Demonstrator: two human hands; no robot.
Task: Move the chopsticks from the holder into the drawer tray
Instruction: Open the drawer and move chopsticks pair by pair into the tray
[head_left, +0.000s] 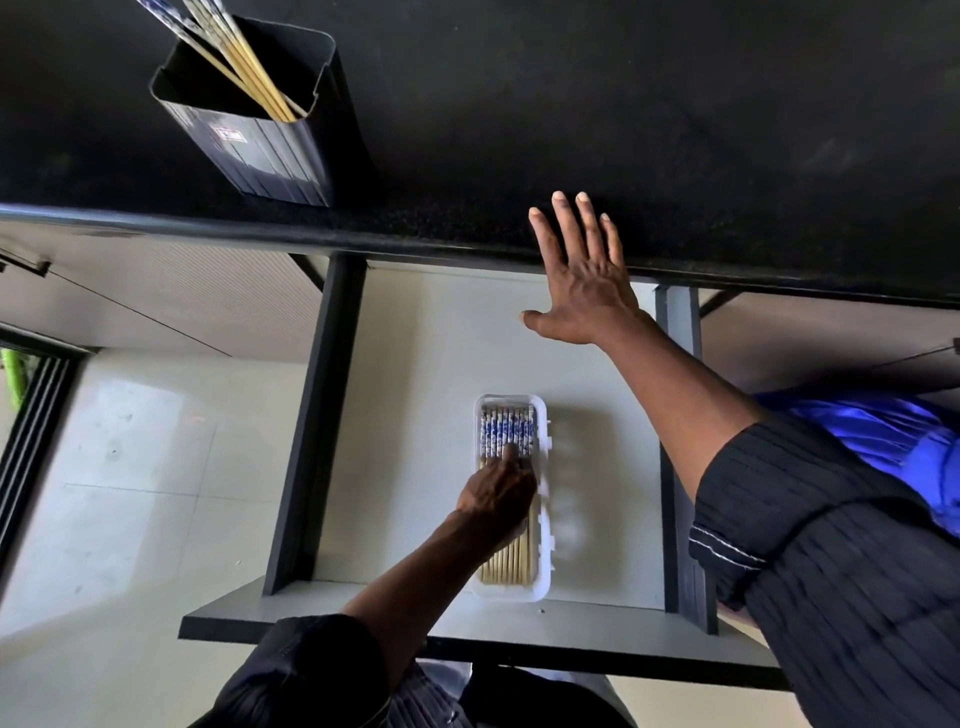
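Note:
A black holder (270, 140) stands on the dark countertop at the upper left, with several chopsticks (244, 67) leaning out of it. Below, an open drawer (415, 364) holds a white tray (543, 415) with several chopsticks (506, 428) lying side by side, blue-patterned ends away from me. My left hand (496, 493) rests on the chopsticks in the tray, fingers pressing on them; whether it grips one I cannot tell. My right hand (582, 270) is spread flat, fingers apart, over the countertop's front edge, holding nothing.
The countertop (623, 104) is black and stretches across the top. The drawer's dark side rails (317, 415) run left and right of the white bottom. A pale tiled floor (130, 467) lies to the left. Blue cloth (883, 441) shows at the right.

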